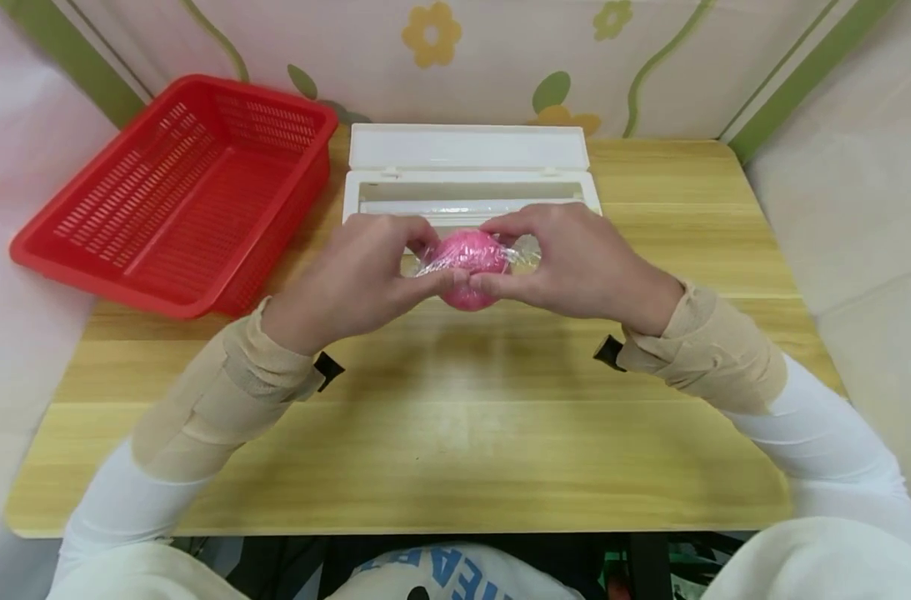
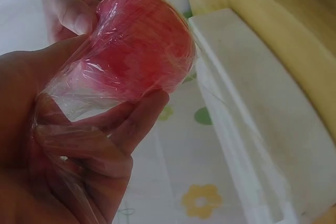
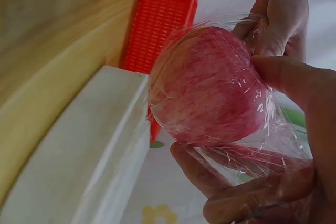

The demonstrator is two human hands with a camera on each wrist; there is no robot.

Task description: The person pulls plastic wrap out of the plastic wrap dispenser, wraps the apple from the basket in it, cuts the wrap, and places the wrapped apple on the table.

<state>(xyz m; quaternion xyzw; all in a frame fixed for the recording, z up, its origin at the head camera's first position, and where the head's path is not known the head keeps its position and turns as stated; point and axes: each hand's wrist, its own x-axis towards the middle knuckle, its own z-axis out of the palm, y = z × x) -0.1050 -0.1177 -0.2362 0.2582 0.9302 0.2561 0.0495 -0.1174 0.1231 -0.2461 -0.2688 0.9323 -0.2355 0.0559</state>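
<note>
A round pink-red apple wrapped in clear plastic film is held above the wooden table, before the open white wrap dispenser box. The left hand and right hand both pinch it with curled fingers.
</note>
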